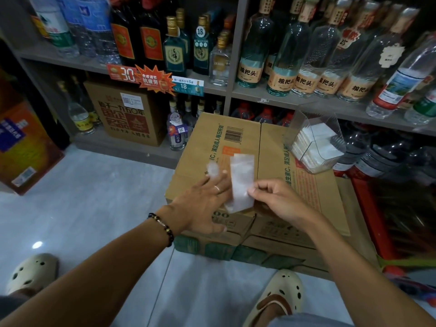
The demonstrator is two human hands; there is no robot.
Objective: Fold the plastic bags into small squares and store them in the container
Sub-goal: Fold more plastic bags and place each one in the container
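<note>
1. Head view, right hand [276, 199]: thumb and forefinger pinched the near right edge of the plastic bag [241, 182]; the other fingers were curled loosely behind.
2. Left hand [203, 204]: fingers straight and slightly spread, lying flat along the bag's left side, pressing it to the cardboard box [271, 161]; a ring on one finger, a beaded bracelet [162, 228] at the wrist.
3. Plastic bag: translucent white, already folded to a narrow strip. Its long axis ran away from the person, near end overhanging the box's front edge, far end pointing toward the shelves. It lay between the two hands and touched both. A blurred pale patch showed past the left fingertips; whether it belonged to the bag could not be told.
4. Judgement: the next fold would likely run along that axis, near end carried away from the person, the right hand being the one placed to lift it.
5. Container [316, 142]: clear plastic, standing on the box's far right corner, well beyond the right hand, already holding stacked white folded squares.
6. Surroundings: shelves of bottles [250, 64] behind the box; pale tiled floor below.
</note>
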